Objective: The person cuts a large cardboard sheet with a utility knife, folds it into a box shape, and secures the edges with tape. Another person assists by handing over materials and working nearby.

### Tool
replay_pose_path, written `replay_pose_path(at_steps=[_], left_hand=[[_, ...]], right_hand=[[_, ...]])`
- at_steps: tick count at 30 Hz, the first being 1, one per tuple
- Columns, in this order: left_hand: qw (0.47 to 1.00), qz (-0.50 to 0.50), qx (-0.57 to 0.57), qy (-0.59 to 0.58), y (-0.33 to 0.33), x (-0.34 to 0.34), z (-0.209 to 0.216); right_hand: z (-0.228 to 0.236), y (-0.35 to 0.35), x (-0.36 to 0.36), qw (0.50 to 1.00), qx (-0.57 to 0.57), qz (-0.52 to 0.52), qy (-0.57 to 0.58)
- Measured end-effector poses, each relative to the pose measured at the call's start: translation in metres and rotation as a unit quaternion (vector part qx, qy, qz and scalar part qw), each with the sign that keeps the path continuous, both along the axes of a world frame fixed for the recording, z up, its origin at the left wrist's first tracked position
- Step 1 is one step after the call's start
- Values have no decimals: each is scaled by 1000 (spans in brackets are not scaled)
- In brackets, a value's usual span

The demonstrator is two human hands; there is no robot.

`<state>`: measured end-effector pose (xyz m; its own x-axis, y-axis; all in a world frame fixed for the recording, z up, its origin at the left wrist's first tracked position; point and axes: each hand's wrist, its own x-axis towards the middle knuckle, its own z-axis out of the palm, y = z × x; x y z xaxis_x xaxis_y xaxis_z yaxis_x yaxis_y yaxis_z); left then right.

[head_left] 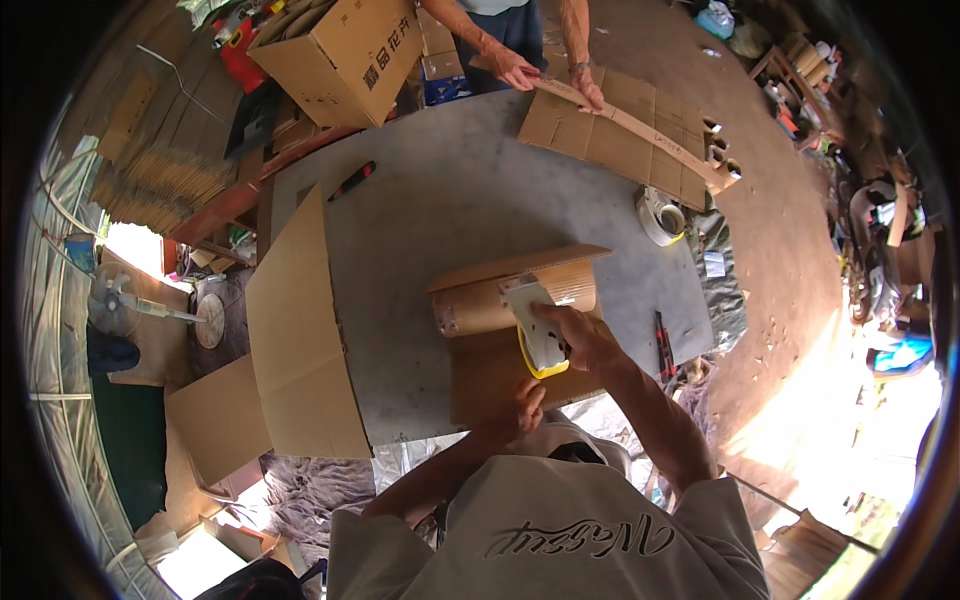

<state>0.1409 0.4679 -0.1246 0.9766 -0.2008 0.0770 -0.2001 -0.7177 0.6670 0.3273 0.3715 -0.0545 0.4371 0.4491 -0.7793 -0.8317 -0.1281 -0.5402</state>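
A small cardboard box [478, 308] lies in front of me on the grey table, its far flap raised and its near flap [490, 375] spread toward me. My right hand [583, 338] is closed on a tape dispenser [545, 340], pale grey with a yellow rim, held over the box. The dispenser and hand hide part of the box's middle. Close to my body, my left hand [529, 406] is closed with curled fingers beside the near flap's front edge; what it holds, if anything, is hidden.
A large folded cardboard sheet [300, 330] overhangs the left table edge. Utility knives lie far left [352, 180] and right [664, 345]. A tape roll [660, 217] sits at the right edge. Across the table, a co-worker's hands [588, 90] hold a cardboard strip over flat cardboard [610, 145].
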Motion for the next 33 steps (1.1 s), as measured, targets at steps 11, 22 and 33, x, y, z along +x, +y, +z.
replay_pose_path(at_steps=[11, 22, 33], left_hand=[[960, 204, 165, -97, 67, 98, 77], [981, 66, 178, -43, 111, 154, 22], [977, -122, 143, -104, 135, 180, 32]], right_hand=[[58, 14, 34, 997, 47, -9, 57], [63, 16, -3, 996, -73, -19, 48], [44, 12, -59, 965, -182, 64, -177]])
